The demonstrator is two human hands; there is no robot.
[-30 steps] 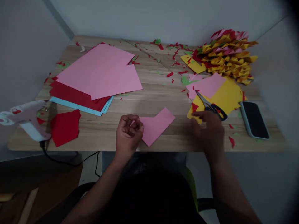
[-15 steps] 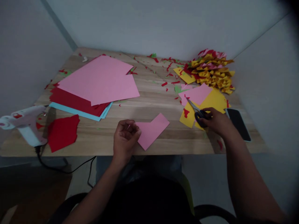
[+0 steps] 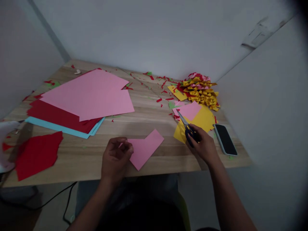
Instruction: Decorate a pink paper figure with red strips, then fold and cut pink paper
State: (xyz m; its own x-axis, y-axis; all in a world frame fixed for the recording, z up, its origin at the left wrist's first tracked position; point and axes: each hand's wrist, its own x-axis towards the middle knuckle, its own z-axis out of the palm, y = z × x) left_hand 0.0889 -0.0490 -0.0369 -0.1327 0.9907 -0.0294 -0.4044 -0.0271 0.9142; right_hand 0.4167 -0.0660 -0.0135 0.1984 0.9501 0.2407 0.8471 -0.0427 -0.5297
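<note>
A folded pink paper piece (image 3: 147, 147), bent like a wide V, is near the front edge of the table. My left hand (image 3: 117, 154) has its fingers curled closed at the paper's left end, which they partly cover. On the right, my right hand (image 3: 201, 142) grips dark-handled scissors (image 3: 189, 128) by the handles. Their blades point away and to the left, over pink paper (image 3: 191, 110) and yellow paper (image 3: 205, 118).
Large pink sheets (image 3: 91, 96) overlap red sheets (image 3: 57, 115) and blue sheets (image 3: 60, 127) on the left. Red paper (image 3: 39, 154) lies in front, beside a partly visible glue gun (image 3: 4, 154). A phone (image 3: 225, 139) and a folded-paper construction (image 3: 199, 91) occupy the right. Scraps litter the back.
The view has shifted right and tilted up, pushing the glue gun partly out of frame. My right hand has raised the scissors' handles slightly. My left hand stays at the pink piece.
</note>
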